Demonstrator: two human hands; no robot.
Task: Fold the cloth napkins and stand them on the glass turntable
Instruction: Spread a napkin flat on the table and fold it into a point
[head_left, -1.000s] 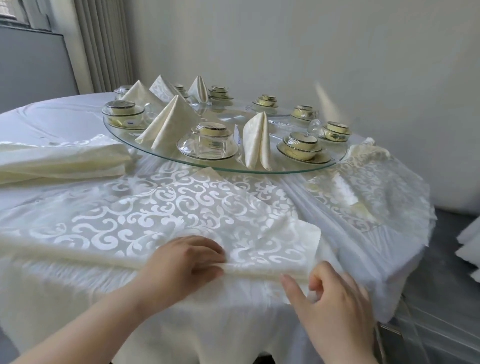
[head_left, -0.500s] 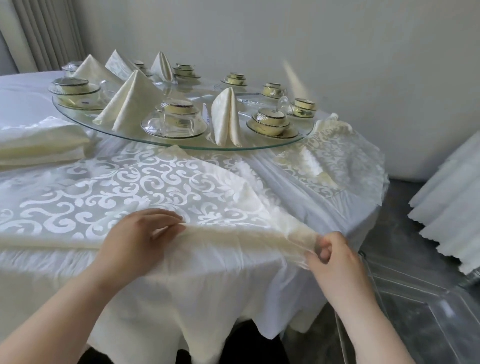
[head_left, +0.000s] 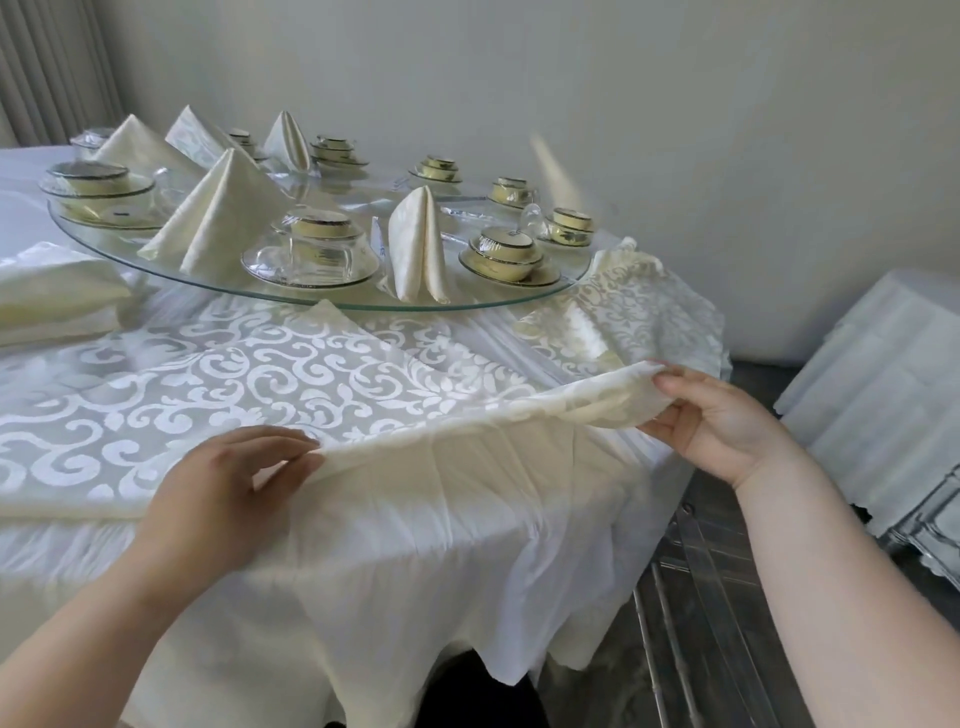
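Both forearms reach forward, bare. The left grip (head_left: 234, 483) lies palm-down, fingertips pinching the napkin (head_left: 332, 374); the right grip (head_left: 727, 421), palm turned inward, pinches its raised corner.

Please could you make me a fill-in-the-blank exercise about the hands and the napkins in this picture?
1. The right hand lifts one ___ of the patterned napkin.
2. The left hand pinches its near ___.
3. ___ folded napkins stand on the glass turntable.

Missing words: corner; edge; five.
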